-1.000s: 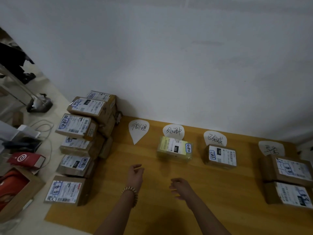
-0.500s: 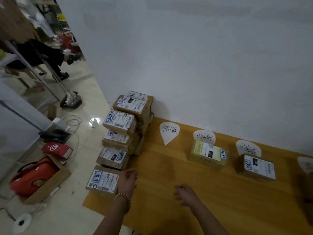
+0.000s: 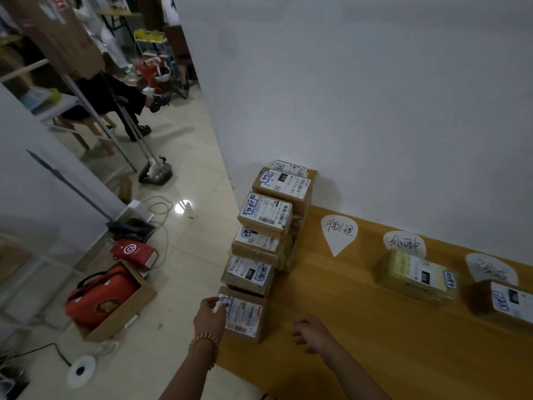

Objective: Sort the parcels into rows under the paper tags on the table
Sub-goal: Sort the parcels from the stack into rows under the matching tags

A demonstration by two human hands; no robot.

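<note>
Pale floor tiles [image 3: 178, 284] fill the far left, well to the left of the left hand's fingers. A cardboard box [image 3: 129, 310] on them holds a red bag [image 3: 98, 298], and a red paper bag [image 3: 134, 252] lies just beyond that box. Nearer in, the left hand [image 3: 209, 316], with a beaded bracelet [image 3: 203, 345] on its wrist, reaches to the nearest parcel [image 3: 245, 316], which sits at the left end of the wooden surface [image 3: 360, 313]. Its fingers [image 3: 217, 306] curl over that parcel's left top edge, tips on the white label, gripping it there. Straight beyond those fingers the stacked parcels [image 3: 266, 215] run in an uneven line toward the white wall [image 3: 375, 111], piled several high, each with a label facing up. To the right of the same fingers the right hand [image 3: 313, 333] is held over bare wood, apart from the nearest parcel; its fingers [image 3: 298, 333] are loosely bent, narrow, and hold nothing. Beyond and to the right of the right hand's fingers, three paper tags lie along the wall side. The first tag [image 3: 339, 233] lies on bare wood. The second tag [image 3: 403, 243] has a yellowish parcel [image 3: 418, 277] touching its near edge. The third tag [image 3: 490, 268] has a brown parcel [image 3: 504, 304] against it, cut off by the right border.
</note>
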